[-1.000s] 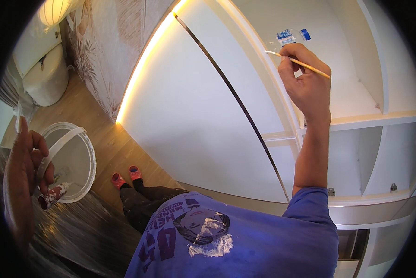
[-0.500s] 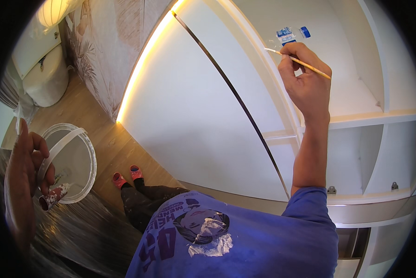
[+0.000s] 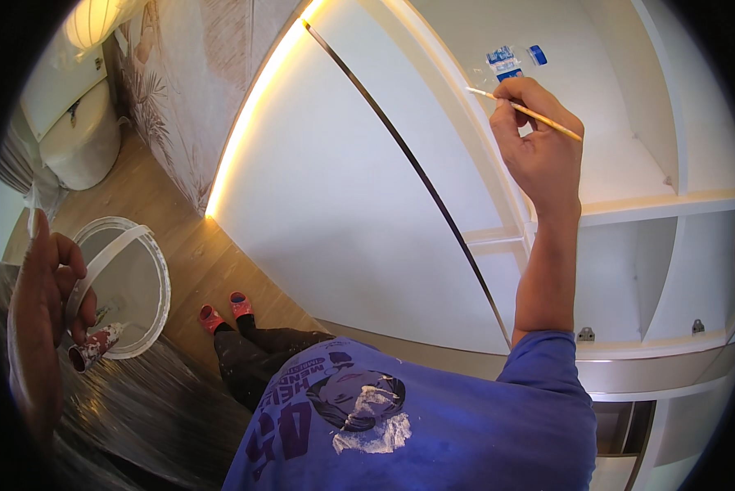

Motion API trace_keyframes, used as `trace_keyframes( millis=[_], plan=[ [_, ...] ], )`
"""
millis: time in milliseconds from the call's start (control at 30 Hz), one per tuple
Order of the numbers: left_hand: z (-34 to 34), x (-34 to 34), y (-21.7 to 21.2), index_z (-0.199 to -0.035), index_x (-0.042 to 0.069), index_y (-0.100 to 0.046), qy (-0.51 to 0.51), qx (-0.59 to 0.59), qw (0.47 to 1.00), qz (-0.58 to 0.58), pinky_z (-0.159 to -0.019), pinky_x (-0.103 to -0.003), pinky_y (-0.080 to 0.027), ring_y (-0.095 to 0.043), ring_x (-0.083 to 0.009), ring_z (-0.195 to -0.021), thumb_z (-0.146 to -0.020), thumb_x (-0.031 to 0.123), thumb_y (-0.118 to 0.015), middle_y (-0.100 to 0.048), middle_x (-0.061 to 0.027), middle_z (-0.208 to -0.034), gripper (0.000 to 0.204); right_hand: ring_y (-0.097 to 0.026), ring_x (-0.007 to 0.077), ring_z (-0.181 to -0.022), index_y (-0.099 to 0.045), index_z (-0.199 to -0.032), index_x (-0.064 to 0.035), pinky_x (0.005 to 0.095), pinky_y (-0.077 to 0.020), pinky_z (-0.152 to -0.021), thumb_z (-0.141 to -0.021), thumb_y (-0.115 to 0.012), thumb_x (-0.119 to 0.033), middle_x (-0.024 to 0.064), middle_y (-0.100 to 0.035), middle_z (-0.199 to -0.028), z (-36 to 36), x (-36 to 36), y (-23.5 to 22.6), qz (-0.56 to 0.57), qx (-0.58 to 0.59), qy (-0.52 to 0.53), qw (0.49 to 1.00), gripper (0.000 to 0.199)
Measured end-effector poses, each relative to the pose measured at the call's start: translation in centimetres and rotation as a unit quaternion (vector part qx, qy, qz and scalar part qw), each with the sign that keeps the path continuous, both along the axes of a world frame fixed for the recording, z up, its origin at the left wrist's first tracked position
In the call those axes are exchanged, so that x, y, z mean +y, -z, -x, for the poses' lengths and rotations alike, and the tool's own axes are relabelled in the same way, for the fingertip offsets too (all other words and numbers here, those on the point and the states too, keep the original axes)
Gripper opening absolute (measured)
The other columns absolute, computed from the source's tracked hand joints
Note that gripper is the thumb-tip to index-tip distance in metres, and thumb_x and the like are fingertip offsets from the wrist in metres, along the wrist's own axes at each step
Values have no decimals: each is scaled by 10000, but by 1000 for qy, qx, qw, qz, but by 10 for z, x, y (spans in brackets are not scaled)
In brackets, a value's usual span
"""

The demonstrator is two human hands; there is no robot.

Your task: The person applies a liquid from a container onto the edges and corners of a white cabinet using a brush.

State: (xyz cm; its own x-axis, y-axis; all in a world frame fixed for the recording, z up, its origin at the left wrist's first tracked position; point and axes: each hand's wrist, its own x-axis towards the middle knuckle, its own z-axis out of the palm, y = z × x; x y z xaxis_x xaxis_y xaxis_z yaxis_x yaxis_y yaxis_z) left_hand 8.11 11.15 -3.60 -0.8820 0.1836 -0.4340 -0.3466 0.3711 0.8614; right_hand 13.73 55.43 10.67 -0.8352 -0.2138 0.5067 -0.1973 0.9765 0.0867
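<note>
- Head view: R hand [image 3: 539, 143], upper right of frame, has a thin paintbrush [image 3: 547, 121]; I read thumb + fingers as clamped on its wooden handle.
- Brush tip is white, right at the pale cab. edge [image 3: 453, 65]; touching or a hair off, can't tell from my end.
- L hand [image 3: 37, 295], far left of frame, has fingers curled round the bucket handle [image 3: 105, 256], so grip's closed on that.
- White bucket [image 3: 165, 286] is just beside it, smears on rim; depth of contents n/a to me.
- Red cylinder [image 3: 92, 353], white-spattered, shows below L fingers; held or not, I can't say.
- Progress, my read: edge work's underway, brush in position partway along. Big white panel [image 3: 326, 204], mid-frame, looks evenly pale, no bare patches I can spot.
- Amt left: unclear. Coat + edge are near same colour, so I can't split done from undone; stretches above/below tip may need a pass.
- Blue-labelled bottle [image 3: 503, 59] lies in the open compartment nr R hand, top right; keep knuckles off it, I'd say.
</note>
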Motion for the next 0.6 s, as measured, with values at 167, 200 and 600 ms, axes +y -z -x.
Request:
trace_keyframes(
  millis=[167,200,600],
  plan=[
    [0,2,-2,-892,135,-483,1,1,1000,-24,-505,-199,-326,-393,-51,-490,-1052,709,-312,-479,10,-595,620,-516,136,-598,-662,-859,-10,276,-444,-555,-844,-665,6,39,-642,-753,1,-3,0,34,9,-21,999,22],
    [0,4,-2,-883,135,-481,-6,1,1000,-31,-506,-197,-320,-381,-52,-490,-1052,705,-325,-480,9,-597,615,-517,136,-600,-663,-860,-10,277,-445,-556,-844,-664,6,37,-642,-753,1,-2,0,24,5,-12,1000,22],
    [2,0,-4,-919,138,-481,16,-22,999,-16,-521,-210,-320,-384,-48,-507,-1060,706,-286,-480,17,-603,616,-534,138,-625,-659,-869,-6,273,-459,-576,-843,-660,6,34,-653,-767,3,-1,2,7,26,-10,1000,29]
  ],
)
